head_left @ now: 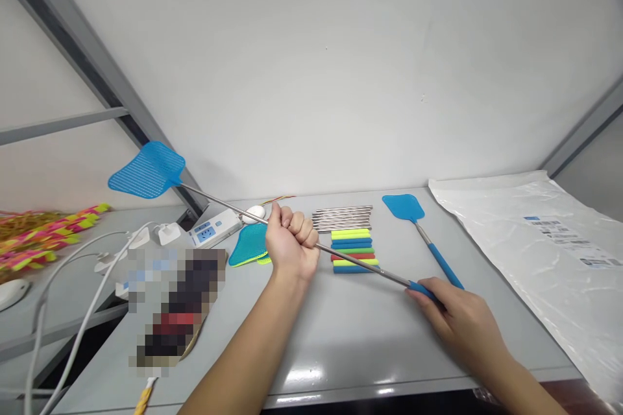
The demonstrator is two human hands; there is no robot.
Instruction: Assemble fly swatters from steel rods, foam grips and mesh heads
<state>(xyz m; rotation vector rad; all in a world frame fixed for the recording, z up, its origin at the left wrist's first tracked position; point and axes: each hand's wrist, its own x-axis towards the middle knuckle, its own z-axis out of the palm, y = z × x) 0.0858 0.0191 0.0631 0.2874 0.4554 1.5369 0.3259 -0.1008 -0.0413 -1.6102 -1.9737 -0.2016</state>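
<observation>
- Fly swatter [341, 254] held above the counter [316, 331], slanting from its blue mesh head [148, 170] at the upper left down to its blue grip [419, 288] at the lower right, with a thin metal shaft between.
- Left hand [294, 240] closed in a fist around the middle of the shaft.
- Right hand [460, 308] wrapped around the blue grip, thumb side towards the shaft, covering most of it.
- Beyond the right hand, a second blue swatter [444, 264] lies on the counter, head towards the wall [316, 78].
- Past the shaft, between the two hands, coloured tubes [353, 243] in yellow, blue, green and red lie side by side; metal rods [345, 215] lie in a row just behind them.
- Beside the left hand, teal and yellow mesh heads [249, 245] lie flat, partly hidden by it.
- Further left are a power strip [214, 230], a small white rounded object [254, 213], white cables [87, 311] and a long pixelated object [182, 305].
- White plastic packaging [506, 233] covers the right side.
- At far left, a pink and yellow bundle [53, 233].
</observation>
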